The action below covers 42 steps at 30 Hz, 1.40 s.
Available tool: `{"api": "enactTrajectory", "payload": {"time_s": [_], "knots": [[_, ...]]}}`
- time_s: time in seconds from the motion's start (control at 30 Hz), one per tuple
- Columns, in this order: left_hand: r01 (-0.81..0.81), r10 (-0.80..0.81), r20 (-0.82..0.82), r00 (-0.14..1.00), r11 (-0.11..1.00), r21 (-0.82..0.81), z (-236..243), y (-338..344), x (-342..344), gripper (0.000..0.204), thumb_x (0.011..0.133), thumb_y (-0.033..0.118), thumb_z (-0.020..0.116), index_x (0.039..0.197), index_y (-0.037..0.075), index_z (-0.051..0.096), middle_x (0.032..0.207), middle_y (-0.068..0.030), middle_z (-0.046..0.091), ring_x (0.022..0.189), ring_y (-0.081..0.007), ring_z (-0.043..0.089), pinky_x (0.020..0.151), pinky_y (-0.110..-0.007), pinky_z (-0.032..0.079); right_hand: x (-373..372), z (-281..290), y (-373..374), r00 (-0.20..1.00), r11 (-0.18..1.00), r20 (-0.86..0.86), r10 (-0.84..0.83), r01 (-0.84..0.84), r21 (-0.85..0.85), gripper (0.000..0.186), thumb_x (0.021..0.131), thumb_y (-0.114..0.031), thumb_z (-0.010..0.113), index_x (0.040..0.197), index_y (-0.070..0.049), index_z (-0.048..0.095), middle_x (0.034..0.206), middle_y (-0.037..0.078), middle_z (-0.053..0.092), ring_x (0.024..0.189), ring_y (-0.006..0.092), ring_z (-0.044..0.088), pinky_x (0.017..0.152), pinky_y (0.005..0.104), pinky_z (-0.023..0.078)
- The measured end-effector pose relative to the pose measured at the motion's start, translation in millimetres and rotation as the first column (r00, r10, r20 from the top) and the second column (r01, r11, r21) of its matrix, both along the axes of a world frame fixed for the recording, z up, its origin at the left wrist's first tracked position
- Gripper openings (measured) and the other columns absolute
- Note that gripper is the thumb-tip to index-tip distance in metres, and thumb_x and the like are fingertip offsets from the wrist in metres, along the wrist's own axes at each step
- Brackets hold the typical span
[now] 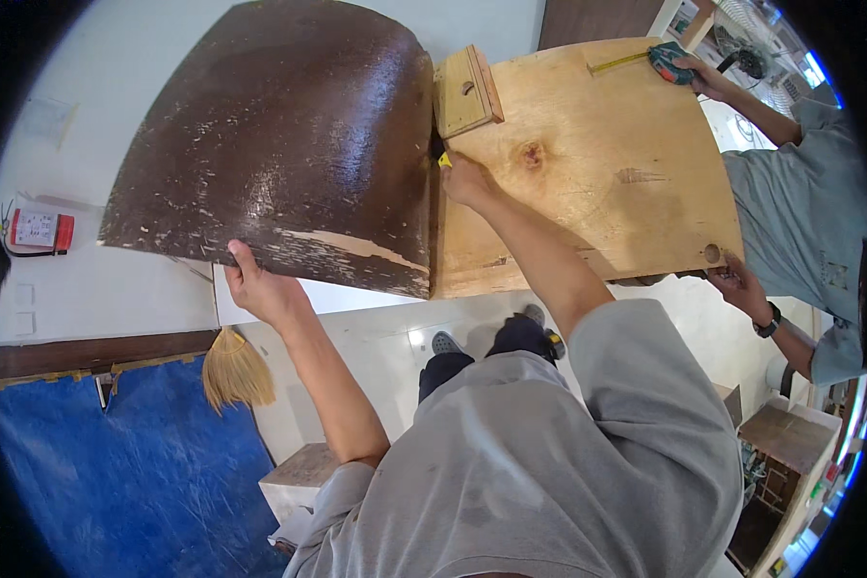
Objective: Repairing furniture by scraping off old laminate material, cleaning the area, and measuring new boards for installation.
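My left hand (258, 282) is closed on the near edge of a dark brown, scuffed board (299, 135), its thumb on top. Beside that board, on the right, lies a bare plywood panel (597, 173) with a knot and a small hole near its corner. At the seam between the two, my right hand (469, 181) grips a small yellow-and-black tool (444, 160), mostly hidden by the fingers. Just beyond it, a small wooden block (465, 91) with a round notch rests across the seam.
Across the panel, a co-worker's hand (705, 79) holds a green tape measure (669, 63) with its tape partly out; the other hand (737, 286) grips the near corner. Leftward are a broom (235, 371), a blue sheet (125, 472) and a red-and-white device (40, 231).
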<state>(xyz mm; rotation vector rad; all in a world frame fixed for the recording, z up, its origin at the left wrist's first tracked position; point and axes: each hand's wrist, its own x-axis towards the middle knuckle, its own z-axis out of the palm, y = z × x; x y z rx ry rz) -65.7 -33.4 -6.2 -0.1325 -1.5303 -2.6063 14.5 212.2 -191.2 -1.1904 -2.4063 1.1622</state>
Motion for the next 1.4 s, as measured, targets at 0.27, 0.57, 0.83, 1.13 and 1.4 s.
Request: {"api": "enactTrajectory", "payload": {"time_s": [0.27, 0.57, 0.83, 1.13, 1.4], "knots": [[-0.142, 0.129, -0.093, 0.987, 0.977, -0.158, -3.1, 6.8, 0.7, 0.019, 0.088, 0.012, 0.057, 0.094, -0.007, 0.054, 0.096, -0.0142, 0.059, 0.087, -0.0199, 0.057, 0.079, -0.035, 0.05, -19.9, -5.4, 43.0, 0.992, 0.99, 0.057, 0.116, -0.12, 0.068, 0.039, 0.085, -0.022, 0.049, 0.118, -0.002, 0.047, 0.107, 0.025, 0.057, 0.102, 0.038, 0.055, 0.087, 0.0438, 0.043], [-0.152, 0.145, -0.108, 0.983, 0.987, -0.057, -3.7, 10.9, 6.3, 0.026, 0.083, 0.015, 0.064, 0.097, -0.006, 0.056, 0.096, -0.013, 0.06, 0.082, -0.0185, 0.057, 0.076, -0.031, 0.05, -40.9, -17.0, 53.8, 0.998, 0.992, -0.035, 0.044, -0.04, 0.119, 0.038, 0.087, -0.027, 0.044, 0.115, -0.001, 0.049, 0.101, 0.026, 0.059, 0.097, 0.0412, 0.056, 0.084, 0.0461, 0.044], [-0.192, 0.167, -0.182, 0.969, 0.973, -0.132, 1.0, 5.3, 5.5, 0.03, 0.086, 0.015, 0.061, 0.105, -0.007, 0.054, 0.103, -0.0142, 0.059, 0.091, -0.0196, 0.057, 0.082, -0.033, 0.049, 62.4, 28.9, -7.8, 0.898, 0.89, 0.085, 0.432, -0.44, 0.12, 0.039, 0.087, -0.021, 0.047, 0.12, -0.001, 0.047, 0.104, 0.025, 0.058, 0.096, 0.0389, 0.056, 0.085, 0.044, 0.044], [-0.115, 0.113, -0.07, 0.991, 0.993, -0.012, 7.2, 7.1, 2.3, 0.035, 0.085, 0.012, 0.062, 0.11, -0.009, 0.049, 0.111, -0.0181, 0.055, 0.097, -0.0261, 0.055, 0.087, -0.039, 0.048, -66.0, -3.7, 57.4, 0.99, 0.987, -0.109, -0.093, 0.106, 0.119, 0.044, 0.084, -0.017, 0.05, 0.121, 0.004, 0.038, 0.103, 0.028, 0.057, 0.098, 0.0401, 0.055, 0.086, 0.0446, 0.044], [-0.056, 0.043, -0.124, 0.991, 0.993, -0.1, -1.0, 9.1, -10.6, 0.033, 0.087, 0.011, 0.057, 0.111, -0.01, 0.047, 0.109, -0.0188, 0.056, 0.095, -0.0253, 0.056, 0.087, -0.038, 0.047, 10.8, -2.5, 11.6, 0.954, 0.961, 0.115, 0.275, -0.275, -0.016, 0.036, 0.086, -0.021, 0.05, 0.114, 0.002, 0.049, 0.099, 0.026, 0.059, 0.092, 0.0403, 0.057, 0.08, 0.0457, 0.046]]}}
